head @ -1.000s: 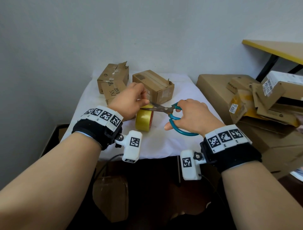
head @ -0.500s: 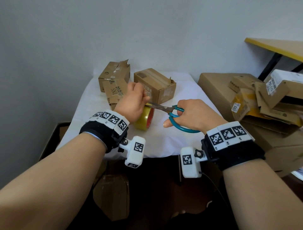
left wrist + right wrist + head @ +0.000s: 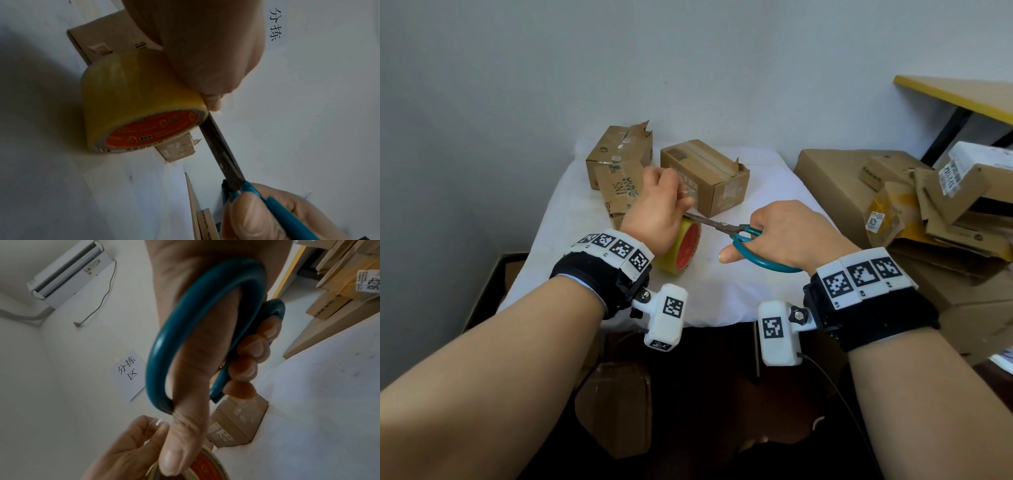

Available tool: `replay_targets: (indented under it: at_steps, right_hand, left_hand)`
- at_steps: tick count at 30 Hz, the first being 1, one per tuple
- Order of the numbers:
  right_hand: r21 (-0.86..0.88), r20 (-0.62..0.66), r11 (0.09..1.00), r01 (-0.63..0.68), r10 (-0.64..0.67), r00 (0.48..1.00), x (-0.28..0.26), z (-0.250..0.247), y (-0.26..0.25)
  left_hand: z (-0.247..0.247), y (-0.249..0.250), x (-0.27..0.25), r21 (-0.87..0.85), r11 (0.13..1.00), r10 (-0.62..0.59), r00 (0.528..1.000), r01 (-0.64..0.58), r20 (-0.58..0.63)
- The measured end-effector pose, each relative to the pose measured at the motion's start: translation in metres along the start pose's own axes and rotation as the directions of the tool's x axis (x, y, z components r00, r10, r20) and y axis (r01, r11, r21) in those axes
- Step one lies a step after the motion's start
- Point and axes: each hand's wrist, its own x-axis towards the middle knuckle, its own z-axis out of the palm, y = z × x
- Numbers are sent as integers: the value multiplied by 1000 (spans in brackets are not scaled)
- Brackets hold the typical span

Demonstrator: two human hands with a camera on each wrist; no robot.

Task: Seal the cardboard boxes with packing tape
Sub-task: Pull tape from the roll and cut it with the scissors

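Scissors (image 3: 739, 236), teal handles, gripped in right hand (image 3: 787, 236), thumb through one loop, fingers curled through the other; blades closed, tips at the tape roll (image 3: 681, 246) standing on edge on white table (image 3: 739, 291). Left hand (image 3: 657, 209) above roll pinches clear tape strip (image 3: 686, 190). Behind: cardboard boxes (image 3: 705, 178), near-left one printed "SNI". Wall sign (image 3: 128, 371) reads "分拣区".

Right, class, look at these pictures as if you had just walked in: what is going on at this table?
A person is cutting packing tape. The right hand grips teal-handled scissors, their blades reaching the top of a yellow tape roll standing on edge on the white table. The left hand pinches a clear strip of tape pulled up above the roll. Two small cardboard boxes sit just behind, their flaps torn and not yet sealed.
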Motion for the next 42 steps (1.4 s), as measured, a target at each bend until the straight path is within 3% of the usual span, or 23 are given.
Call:
replay_targets:
  at_steps: [8,14,20,26,32,35,38,40,42]
  right_hand:
    - [-26,-12,1000,-9,9,1000,-3,-5,-3]
    - [42,134,997,-69,63,989,5,6,18]
    - [11,84,967,-253,251,964,21,28,50]
    - [-48,-14,956,-289,288,957,31,46,55]
    - [-9,-59,951,-309,308,950,35,48,55]
    - [273,-132,950,-150,192,972,34,36,36]
    - [585,44,807,-77,64,997,25,32,0]
    - [688,163,717,-115,2,987,21,34,-15]
    - [719,172,688,-98,-40,984,21,36,-21]
  left_hand:
    - [-2,0,0,-33,999,-37,999,37,-12]
    - [-3,-4,1,-98,991,-98,994,93,-51]
    - [-1,-9,7,-210,971,-124,992,114,-33]
    - [0,-3,7,-327,937,-140,990,123,-29]
    - [-2,0,6,-567,792,-230,971,228,71]
    - [-8,5,6,-687,647,-312,937,329,155]
    - [-10,10,3,-788,512,-302,931,341,206]
    - [-10,13,0,-825,445,-275,930,348,243]
    - [-11,13,-2,-842,394,-253,924,369,287]
